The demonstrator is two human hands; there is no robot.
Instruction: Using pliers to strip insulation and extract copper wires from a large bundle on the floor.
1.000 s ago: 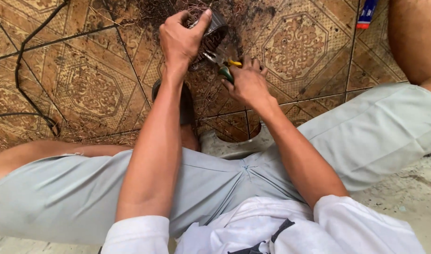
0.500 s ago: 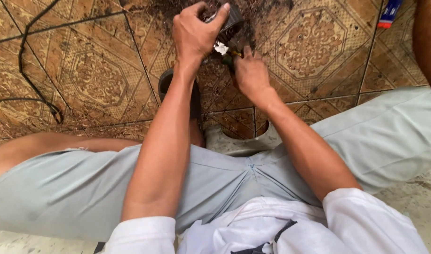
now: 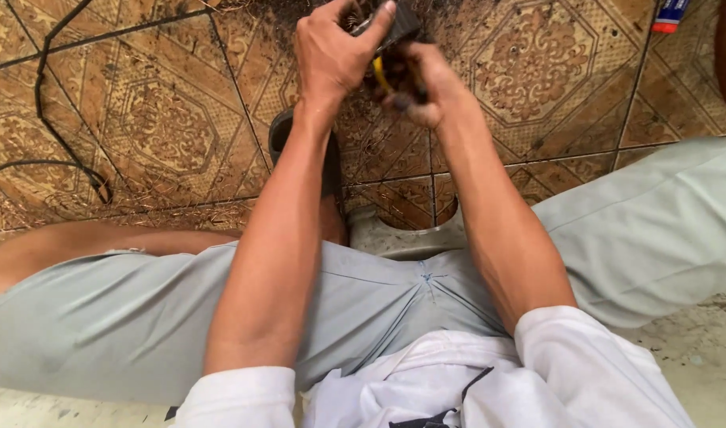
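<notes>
My left hand (image 3: 331, 51) grips a dark round metal part (image 3: 394, 22) at the top of the head view, fingers curled over its upper edge. My right hand (image 3: 422, 83) is closed around a hand tool with a yellow and black grip (image 3: 379, 75), pressed against the underside of that part. Both forearms reach forward from white sleeves (image 3: 236, 396) over my lap. Most of the part is hidden behind my fingers and the frame's top edge.
I sit low on a grey stool (image 3: 394, 238) in light grey shorts (image 3: 141, 317). A dark sandal (image 3: 277, 135) lies on the brown patterned floor tiles (image 3: 165, 127). A black cable (image 3: 46, 119) runs at left; dark fine strands litter the floor at top. A blue and red can (image 3: 670, 14) stands top right.
Both hands have lifted toward the top of view and drawn closer together. The right hand has closed in on the part, and the tool's metal tip is now hidden.
</notes>
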